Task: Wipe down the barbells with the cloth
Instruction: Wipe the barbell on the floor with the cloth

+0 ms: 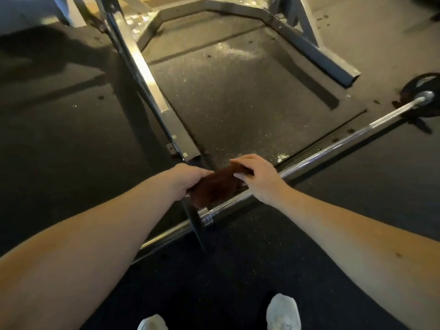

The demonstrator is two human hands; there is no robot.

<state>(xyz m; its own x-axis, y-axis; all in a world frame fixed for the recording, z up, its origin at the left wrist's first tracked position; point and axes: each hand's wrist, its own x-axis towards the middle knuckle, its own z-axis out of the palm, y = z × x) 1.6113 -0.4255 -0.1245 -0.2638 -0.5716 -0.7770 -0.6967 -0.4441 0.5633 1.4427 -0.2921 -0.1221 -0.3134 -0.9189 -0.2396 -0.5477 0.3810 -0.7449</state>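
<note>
**Inspector:** Report the position of the cloth.

**Assistant:** The cloth, dark brown and rolled lengthwise, is stretched between both hands, above the barbell. The left hand is closed around its near-left end. The right hand is clasped over its far-right end, fingers curled across the top and thumb below.

**Inspector:** And the barbell itself?

**Assistant:** It runs diagonally across the floor mat, from the near-left part of the mat up to its far-right edge. A dark weight plate sits on the far-right end, with a bright collar just inside it. The shaft passes directly under the cloth and beneath the right hand. Whether the cloth touches the shaft, I cannot tell.

**Inspector:** Surrounding fixtures?

**Assistant:** A grey metal rack frame stands beyond the hands; its left rail slopes down toward the left hand and ends just beside it. A dark upright bar crosses the barbell just below the cloth, where a small clear clip sits on the shaft. A lighter speckled mat lies inside the frame.

**Inspector:** The person's stance?

**Assistant:** Both forearms are bare and extended forward. Two pale shoes show at the near edge of the floor, behind the bar.
</note>
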